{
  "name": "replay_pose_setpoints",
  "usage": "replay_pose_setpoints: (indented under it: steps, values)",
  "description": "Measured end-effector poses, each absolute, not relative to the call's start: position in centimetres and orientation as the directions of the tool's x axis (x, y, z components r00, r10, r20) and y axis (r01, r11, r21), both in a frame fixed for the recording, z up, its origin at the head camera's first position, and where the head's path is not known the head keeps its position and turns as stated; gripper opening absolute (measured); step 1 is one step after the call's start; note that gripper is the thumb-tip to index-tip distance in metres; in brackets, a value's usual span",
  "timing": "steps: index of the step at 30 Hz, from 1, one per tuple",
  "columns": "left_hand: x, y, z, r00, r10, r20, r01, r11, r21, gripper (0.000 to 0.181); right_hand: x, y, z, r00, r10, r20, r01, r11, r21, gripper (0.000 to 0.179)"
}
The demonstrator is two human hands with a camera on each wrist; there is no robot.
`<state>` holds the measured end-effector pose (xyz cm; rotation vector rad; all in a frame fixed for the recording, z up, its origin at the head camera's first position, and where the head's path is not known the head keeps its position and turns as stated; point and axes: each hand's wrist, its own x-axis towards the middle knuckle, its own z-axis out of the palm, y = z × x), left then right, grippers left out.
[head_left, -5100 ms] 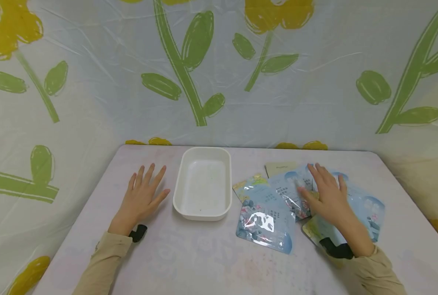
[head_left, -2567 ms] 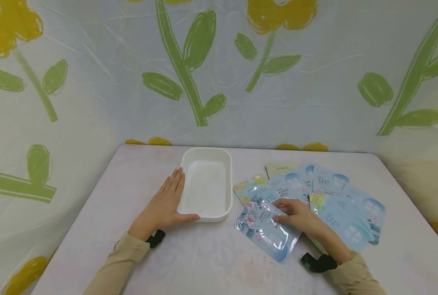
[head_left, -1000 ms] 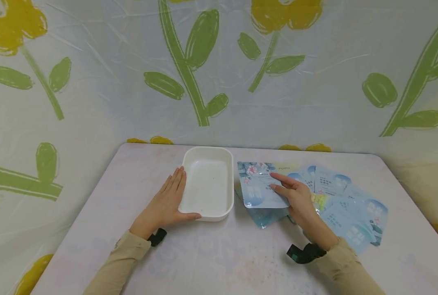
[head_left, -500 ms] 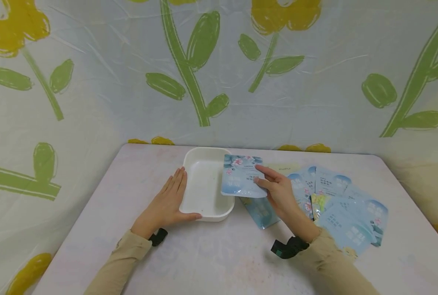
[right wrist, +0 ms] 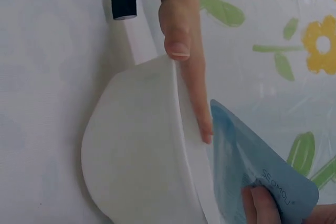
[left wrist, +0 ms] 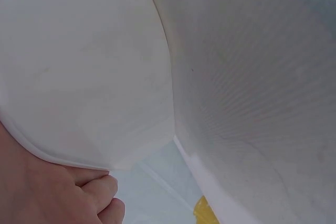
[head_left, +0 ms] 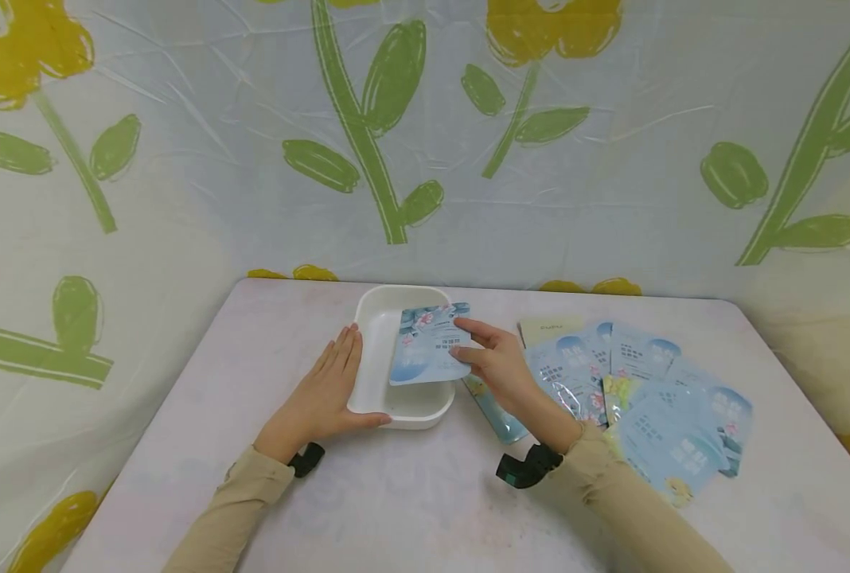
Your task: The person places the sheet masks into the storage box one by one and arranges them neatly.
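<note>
A light blue packet (head_left: 428, 346) hangs over the white tray (head_left: 425, 418), between the two hands. Its flowered end points away from the person and its plain, paler end towards them, with the side edge nearer the left hand leaning a little to the right at the far end. The packet is seen at a slant and looks nearly as broad as long, so its long axis is hard to tell; whether it touches the tray's rim cannot be told either. The right hand (head_left: 507, 370) pinches it by the side edge, thumb below the forefinger. The right wrist view shows lettering on the packet's other face, by those fingers.

The tray's long axis runs away from the person. The left hand (head_left: 321, 398) rests against its left side, holding nothing, fingers straight along the wall and thumb stretched out along the near end.

Just beneath the right hand, beside the tray, lies another packet (head_left: 502, 418). To the right of that hand spread more overlapping packets (head_left: 672, 438), and beyond it a pale green packet (head_left: 550, 326), all on the table (head_left: 396, 509).
</note>
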<state>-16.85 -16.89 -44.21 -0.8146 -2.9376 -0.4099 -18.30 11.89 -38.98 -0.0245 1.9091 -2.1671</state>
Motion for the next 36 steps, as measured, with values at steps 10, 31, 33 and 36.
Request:
replay_pose_setpoints:
  steps: [10,31,33,36]
  values:
    - [-16.9,-16.9,-44.2,-0.862,0.492,0.124,0.507,0.829,0.234,0.134,-19.8,9.7,-38.6,-0.953,-0.235,-0.193,0.196,0.009,-0.981,0.058]
    - [-17.1,-17.0,-44.1,-0.850,0.507,0.141,0.526,0.822,0.217,0.132,-23.0,6.2,-36.8,-0.907,-0.324,-0.267,0.218,0.181,-0.959,0.057]
    - [-17.0,-17.0,-44.1,-0.848,0.510,0.141,0.529,0.819,0.220,0.132,-23.2,5.9,-37.0,-0.906,-0.337,-0.256,0.207,0.174,-0.963,0.057]
    - [-17.0,-17.0,-44.1,-0.850,0.510,0.132,0.527,0.820,0.222,0.132,-23.3,5.5,-37.2,-0.902,-0.356,-0.242,0.194,0.167,-0.967,0.057]
